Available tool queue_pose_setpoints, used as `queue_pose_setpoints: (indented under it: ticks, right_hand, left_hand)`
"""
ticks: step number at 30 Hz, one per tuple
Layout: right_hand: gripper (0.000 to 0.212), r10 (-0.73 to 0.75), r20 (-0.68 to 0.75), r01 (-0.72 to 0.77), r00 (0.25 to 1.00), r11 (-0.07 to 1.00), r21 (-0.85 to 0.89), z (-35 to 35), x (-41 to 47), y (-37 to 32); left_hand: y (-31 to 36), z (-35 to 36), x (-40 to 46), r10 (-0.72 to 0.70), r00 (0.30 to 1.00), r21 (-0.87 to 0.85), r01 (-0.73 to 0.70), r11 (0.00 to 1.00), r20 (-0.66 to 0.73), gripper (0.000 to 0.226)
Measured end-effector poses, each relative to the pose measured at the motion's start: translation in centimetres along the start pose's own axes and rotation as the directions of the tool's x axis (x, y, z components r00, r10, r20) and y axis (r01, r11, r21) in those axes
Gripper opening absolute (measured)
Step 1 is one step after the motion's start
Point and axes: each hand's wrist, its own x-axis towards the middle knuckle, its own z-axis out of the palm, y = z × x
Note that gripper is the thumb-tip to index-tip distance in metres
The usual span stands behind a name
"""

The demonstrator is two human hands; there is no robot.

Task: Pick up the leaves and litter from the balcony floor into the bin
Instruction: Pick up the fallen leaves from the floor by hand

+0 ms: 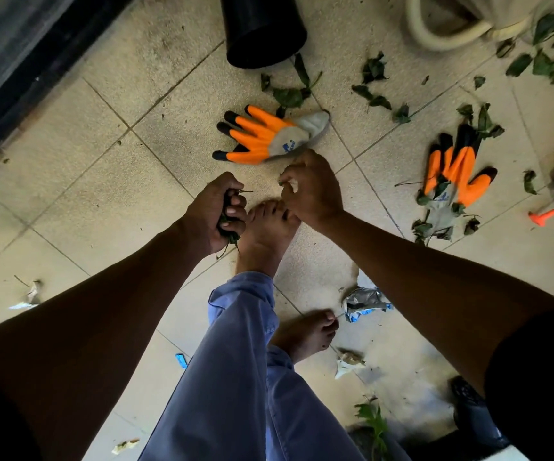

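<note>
Risk: left hand (214, 211) clenches full leaf wad, right hand (312, 189) pinches pale scrap; spillage likely before bin (262, 28), twelve o'clock.

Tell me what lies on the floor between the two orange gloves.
In the head view, between the left orange glove and the right orange glove, only bare tile with grout lines shows; scattered leaves lie just beyond that stretch.
</note>
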Motion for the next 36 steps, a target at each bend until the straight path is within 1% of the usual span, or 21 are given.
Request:
queue_pose_setpoints:
  ticks: [2, 3, 4, 5, 7, 9, 10, 12, 14, 16, 17, 18, 19, 20, 22, 24, 26, 29, 31, 33, 36]
  right_hand:
    - [0.006, -0.041, 0.014, 0.042, 0.999, 0.998, -0.051, 0.5, -0.3, -0.1]
    - [0.005, -0.061, 0.023, 0.063, 0.998, 0.994, -0.088, 0.6, -0.3, 0.0]
    - [0.005, -0.075, 0.026, 0.078, 0.997, 0.989, -0.124, 0.8, -0.3, -0.1]
    - [0.005, -0.085, 0.028, 0.088, 0.996, 0.984, -0.158, 0.8, 0.0, -0.1]
    - [0.006, -0.133, 0.048, 0.140, 0.990, 0.964, -0.225, 0.8, 0.7, -0.3]
    - [0.015, -0.164, 0.112, 0.189, 0.980, 0.944, -0.271, 0.6, 1.2, -0.6]
    - [0.015, -0.166, 0.130, 0.197, 0.977, 0.939, -0.282, 0.5, 1.2, -0.8]
    - [0.012, -0.140, 0.114, 0.169, 0.983, 0.940, -0.298, 0.4, 0.9, -0.9]
    - [0.014, -0.038, 0.070, 0.055, 0.997, 0.962, -0.269, 0.4, 0.5, -1.1]
    - [0.017, 0.165, 0.023, -0.158, 0.986, 0.971, -0.180, 0.2, 0.4, -1.6]
    - [0.017, 0.290, 0.010, -0.288, 0.957, 0.953, -0.090, -0.1, 0.3, -2.1]
    - [0.014, 0.406, 0.018, -0.406, 0.914, 0.913, 0.037, -0.4, 0.1, -2.9]
    - [0.012, 0.481, 0.041, -0.480, 0.876, 0.859, 0.179, -1.1, -0.2, -4.1]
    - [0.012, 0.513, 0.068, -0.507, 0.856, 0.805, 0.307, -1.9, -0.7, -5.5]
    - [0.015, 0.509, 0.146, -0.499, 0.848, 0.676, 0.542, -4.3, -2.7, -9.2]
    - [0.022, 0.449, 0.247, -0.457, 0.859, 0.452, 0.766, -7.6, -5.5, -13.6]
    - [0.027, 0.357, 0.300, -0.402, 0.885, 0.256, 0.879, -10.9, -8.4, -17.5]
    - [0.028, 0.219, 0.313, -0.331, 0.924, 0.051, 0.942, -15.3, -12.3, -22.5]
    - [0.028, 0.222, 0.265, -0.272, 0.938, 0.001, 0.962, -17.4, -14.2, -25.6]
    - [0.030, 0.255, 0.204, -0.223, 0.945, 0.050, 0.974, -19.2, -16.1, -29.9]
    - [0.028, 0.277, 0.115, -0.151, 0.954, 0.112, 0.982, -20.9, -18.6, -36.8]
  left_hand:
    - [-0.7, -0.5, 2.0, -0.010, 0.998, -0.068, 0.006, 0.998, -0.057, 0.037]
    - [-0.5, -0.2, 1.7, -0.044, 0.998, -0.051, 0.042, 0.998, -0.052, 0.036]
    - [-0.9, -0.6, 1.8, -0.060, 0.992, -0.039, 0.056, 0.998, -0.108, 0.034]
    - [-1.0, -0.8, 2.0, -0.066, 0.991, -0.072, 0.058, 0.996, -0.116, 0.033]
    - [-0.6, -1.1, 2.1, -0.067, 0.996, -0.093, 0.060, 0.994, -0.066, 0.032]
    - [-0.4, -1.1, 1.7, -0.062, 0.997, -0.123, 0.055, 0.991, -0.055, 0.033]
    - [-0.4, -1.3, 1.8, -0.063, 0.997, -0.146, 0.058, 0.988, -0.035, 0.034]
    - [-0.1, -1.1, 1.1, -0.082, 0.997, -0.202, 0.078, 0.976, -0.011, 0.036]
    - [-0.1, -1.2, 0.6, -0.082, 0.997, -0.245, 0.081, 0.966, 0.006, 0.039]
    - [0.1, -0.8, -0.4, -0.070, 0.998, -0.267, 0.069, 0.961, 0.005, 0.041]
    - [0.4, -0.6, -0.9, -0.059, 0.998, -0.274, 0.057, 0.960, 0.000, 0.041]
    - [0.6, -0.3, -1.6, -0.043, 0.999, -0.291, 0.042, 0.956, 0.000, 0.040]
    - [0.9, 0.0, -2.4, -0.026, 1.000, -0.318, 0.026, 0.948, 0.005, 0.038]
    - [1.2, 0.3, -3.3, -0.008, 1.000, -0.359, 0.013, 0.933, 0.014, 0.037]
    - [1.6, 0.6, -5.3, 0.059, 0.998, -0.450, -0.037, 0.892, 0.036, 0.040]
    - [1.9, 0.9, -7.8, 0.141, 0.989, -0.549, -0.092, 0.831, 0.048, 0.041]
    - [1.9, 1.2, -10.6, 0.221, 0.974, -0.657, -0.134, 0.742, 0.051, 0.035]
    - [1.8, 1.3, -16.5, 0.343, 0.937, -0.792, -0.159, 0.590, 0.068, 0.029]
    - [1.8, 1.4, -20.8, 0.408, 0.912, -0.844, -0.188, 0.502, 0.040, 0.028]
    - [1.2, 1.2, -25.6, 0.443, 0.897, -0.888, -0.207, 0.410, -0.005, 0.028]
    - [-0.3, 0.8, -31.8, 0.459, 0.885, -0.910, -0.254, 0.328, -0.082, 0.030]
